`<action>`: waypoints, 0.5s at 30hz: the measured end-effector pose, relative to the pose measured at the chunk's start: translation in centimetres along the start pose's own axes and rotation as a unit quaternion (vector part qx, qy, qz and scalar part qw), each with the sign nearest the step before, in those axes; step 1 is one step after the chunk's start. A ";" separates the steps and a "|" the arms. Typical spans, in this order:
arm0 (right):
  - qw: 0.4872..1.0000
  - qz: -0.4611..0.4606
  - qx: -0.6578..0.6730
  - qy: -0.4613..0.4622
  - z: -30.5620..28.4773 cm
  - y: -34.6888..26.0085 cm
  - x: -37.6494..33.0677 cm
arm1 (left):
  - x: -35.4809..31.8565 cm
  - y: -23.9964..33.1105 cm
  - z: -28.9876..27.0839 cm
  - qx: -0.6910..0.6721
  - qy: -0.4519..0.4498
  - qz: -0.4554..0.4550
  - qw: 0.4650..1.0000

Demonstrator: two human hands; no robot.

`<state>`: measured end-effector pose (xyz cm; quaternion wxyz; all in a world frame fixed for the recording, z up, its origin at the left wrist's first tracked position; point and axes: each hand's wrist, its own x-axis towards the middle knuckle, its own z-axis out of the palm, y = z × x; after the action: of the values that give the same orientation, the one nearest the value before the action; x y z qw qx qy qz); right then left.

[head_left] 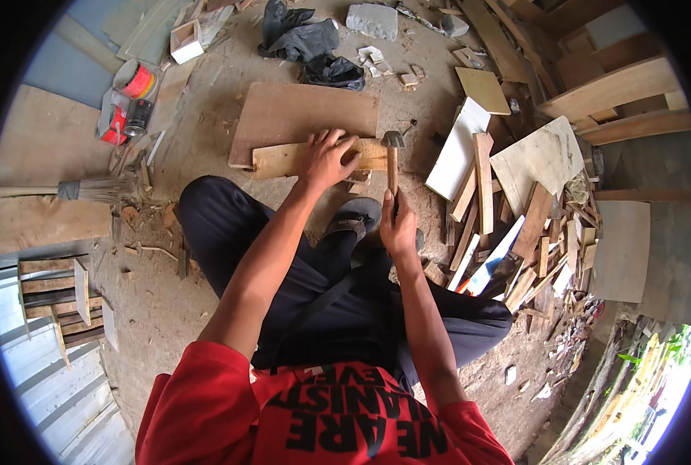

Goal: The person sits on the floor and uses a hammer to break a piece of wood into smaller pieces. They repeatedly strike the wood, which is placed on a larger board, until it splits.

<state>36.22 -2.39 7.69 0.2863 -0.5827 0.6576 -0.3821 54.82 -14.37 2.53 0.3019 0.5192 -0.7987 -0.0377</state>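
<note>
A short wooden plank (pixel 280 160) lies crosswise in front of my folded legs, along the near edge of a flat brown board (pixel 307 108). My left hand (pixel 330 159) grips the plank near its middle, fingers curled over the top. In my right hand (pixel 400 225) is a hammer (pixel 392 167), held by its wooden handle with the dark metal head away from me. The head is at the plank's right end; whether it touches the wood I cannot tell. Below that end sits a small wood block (pixel 359 178), partly hidden.
A heap of wood offcuts (pixel 543 232) and white boards (pixel 459 147) fills the right side. Black plastic bags (pixel 303 46) and a grey stone block (pixel 372 21) lie at the far side. Cans (pixel 136 116) and a twig broom (pixel 90 191) are at the left.
</note>
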 end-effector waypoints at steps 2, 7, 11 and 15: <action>1.000 0.002 -0.003 0.002 -0.1 -0.1 0.1 | 0.4 -0.2 0.1 -0.005 0.014 0.007 1.000; 0.995 0.091 0.040 -0.028 -1.3 0.6 1.2 | 0.4 0.5 -1.0 -0.008 -0.058 0.021 0.998; 0.974 0.134 0.182 0.020 -1.5 -0.1 -0.5 | 0.5 0.0 -0.8 -0.016 -0.099 0.018 0.995; 0.918 0.239 0.314 -0.033 -4.4 -2.7 -4.4 | 1.0 -0.4 -1.5 -0.008 -0.067 0.034 0.997</action>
<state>34.82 2.64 12.04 0.5592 -0.3009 0.6134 -0.4695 55.63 -15.01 4.04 0.2531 0.4857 -0.8339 -0.0683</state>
